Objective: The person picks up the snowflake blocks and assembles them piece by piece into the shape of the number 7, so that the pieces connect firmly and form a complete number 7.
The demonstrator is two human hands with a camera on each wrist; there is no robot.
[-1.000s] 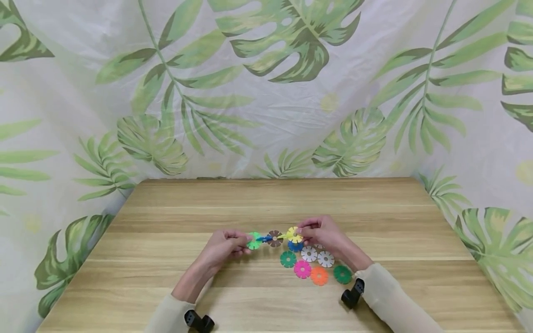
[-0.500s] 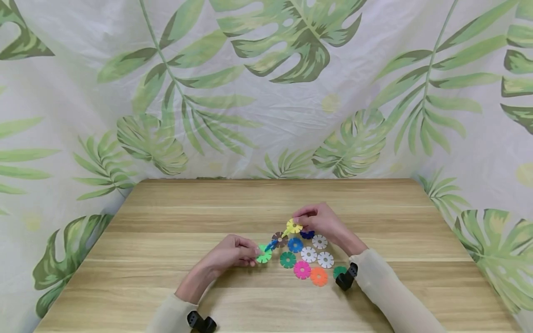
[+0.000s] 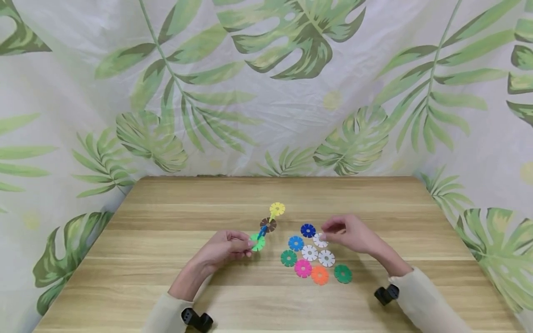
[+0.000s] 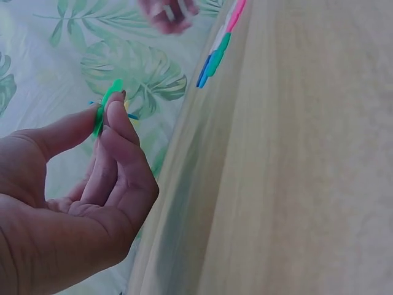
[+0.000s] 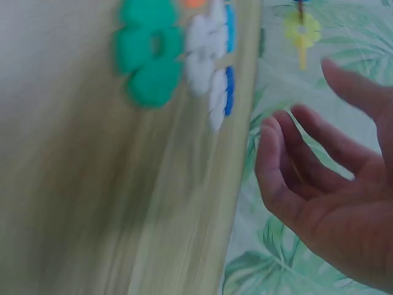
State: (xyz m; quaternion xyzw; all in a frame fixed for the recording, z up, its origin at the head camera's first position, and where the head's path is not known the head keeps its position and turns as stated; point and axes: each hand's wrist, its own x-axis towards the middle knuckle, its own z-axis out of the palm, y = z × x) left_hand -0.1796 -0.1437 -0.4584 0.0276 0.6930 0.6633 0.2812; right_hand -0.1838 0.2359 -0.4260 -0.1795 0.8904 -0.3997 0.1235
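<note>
Between thumb and fingers, my left hand [image 3: 225, 247] pinches a light green notched disc [image 3: 258, 242]. That disc is the near end of a joined chain that slants up and away: a blue disc seen edge-on [image 3: 263, 230], a brown disc [image 3: 268, 225], a yellow disc seen edge-on [image 3: 272, 215] and a yellow disc [image 3: 277, 208] at the far end. My right hand [image 3: 351, 235] is over the loose discs, nearest a white disc [image 3: 319, 240]. In the right wrist view its thumb and fingers [image 5: 276, 160] stand apart with nothing between them.
Loose notched discs lie grouped on the wooden table [image 3: 200, 199]: dark blue [image 3: 308, 230], blue [image 3: 296, 243], green [image 3: 288, 258], pink [image 3: 303, 268], orange [image 3: 320, 275], another green [image 3: 343, 274] and several white ones [image 3: 326, 258]. A leaf-patterned cloth [image 3: 266, 115] hangs behind the table.
My right hand has let go of the yellow disc and moved right, towards the loose discs. The chain, held only by my left hand, has swung left and points more away from me.
</note>
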